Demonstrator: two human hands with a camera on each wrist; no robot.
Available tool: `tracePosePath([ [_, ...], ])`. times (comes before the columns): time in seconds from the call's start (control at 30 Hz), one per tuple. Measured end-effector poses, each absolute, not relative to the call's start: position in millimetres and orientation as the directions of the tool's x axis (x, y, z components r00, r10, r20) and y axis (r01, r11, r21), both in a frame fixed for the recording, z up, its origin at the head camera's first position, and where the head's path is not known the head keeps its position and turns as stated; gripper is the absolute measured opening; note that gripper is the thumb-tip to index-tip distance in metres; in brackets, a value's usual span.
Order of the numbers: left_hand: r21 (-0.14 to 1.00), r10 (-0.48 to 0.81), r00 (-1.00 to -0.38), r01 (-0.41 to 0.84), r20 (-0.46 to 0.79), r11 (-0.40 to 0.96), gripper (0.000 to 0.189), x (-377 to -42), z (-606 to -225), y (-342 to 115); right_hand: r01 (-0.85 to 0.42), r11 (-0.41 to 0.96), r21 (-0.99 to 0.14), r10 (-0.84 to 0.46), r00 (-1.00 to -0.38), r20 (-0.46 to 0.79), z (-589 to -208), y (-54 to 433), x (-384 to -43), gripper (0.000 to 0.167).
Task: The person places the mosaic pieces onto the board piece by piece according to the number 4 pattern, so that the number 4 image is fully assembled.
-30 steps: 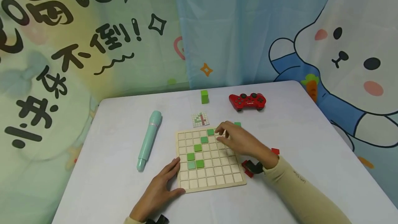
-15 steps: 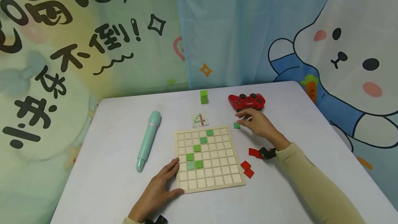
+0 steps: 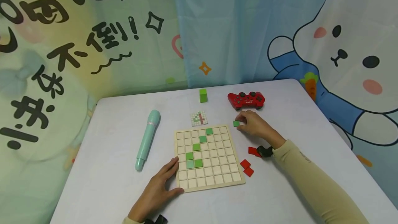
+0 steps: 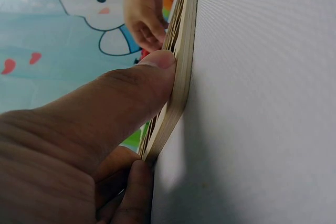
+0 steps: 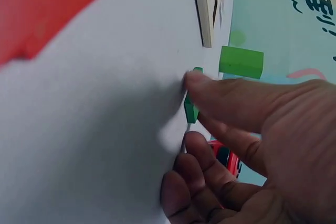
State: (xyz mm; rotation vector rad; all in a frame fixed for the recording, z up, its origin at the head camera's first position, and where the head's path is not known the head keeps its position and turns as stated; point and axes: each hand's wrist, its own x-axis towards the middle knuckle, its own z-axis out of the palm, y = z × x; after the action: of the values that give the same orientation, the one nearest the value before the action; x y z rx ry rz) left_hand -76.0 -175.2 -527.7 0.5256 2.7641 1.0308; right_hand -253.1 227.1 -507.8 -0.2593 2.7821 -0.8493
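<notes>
A square wooden grid board lies mid-table with several green tiles set in its cells in a slanting line. My left hand rests against its near-left corner, the thumb along the front edge and the fingers against the left side. The left wrist view shows that thumb pressing the board's edge. Beyond the board's far-right corner, my right hand pinches a loose green tile at the tabletop. In the right wrist view the thumb partly covers this tile.
Several red tiles lie right of the board. A small grid pattern card is behind it, with a green block farther back. A red game controller sits at the back right. A mint-green marker-like stick lies left.
My right hand has moved from the board's far-right part to the loose green tile, and its fingers have closed on it. The left hand has stayed at the board's corner.
</notes>
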Motion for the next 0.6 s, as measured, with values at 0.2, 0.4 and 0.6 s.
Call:
tracePosePath([
  [0.2,0.660,0.379,-0.925,0.272,-0.020,0.700,0.091,-76,-528,-175,-0.104,0.823,-0.559,-0.225,-0.962,-0.153,-507,228,-251,0.024],
  [0.4,0.659,0.383,-0.924,0.282,-0.010,0.697,0.091,-76,-528,-175,-0.059,0.829,-0.556,-0.181,-0.969,-0.168,-501,229,-245,0.025],
  [0.6,0.653,0.368,-0.930,0.284,0.008,0.703,0.091,-76,-529,-174,-0.025,0.825,-0.565,-0.144,-0.975,-0.167,-488,233,-234,0.026],
])
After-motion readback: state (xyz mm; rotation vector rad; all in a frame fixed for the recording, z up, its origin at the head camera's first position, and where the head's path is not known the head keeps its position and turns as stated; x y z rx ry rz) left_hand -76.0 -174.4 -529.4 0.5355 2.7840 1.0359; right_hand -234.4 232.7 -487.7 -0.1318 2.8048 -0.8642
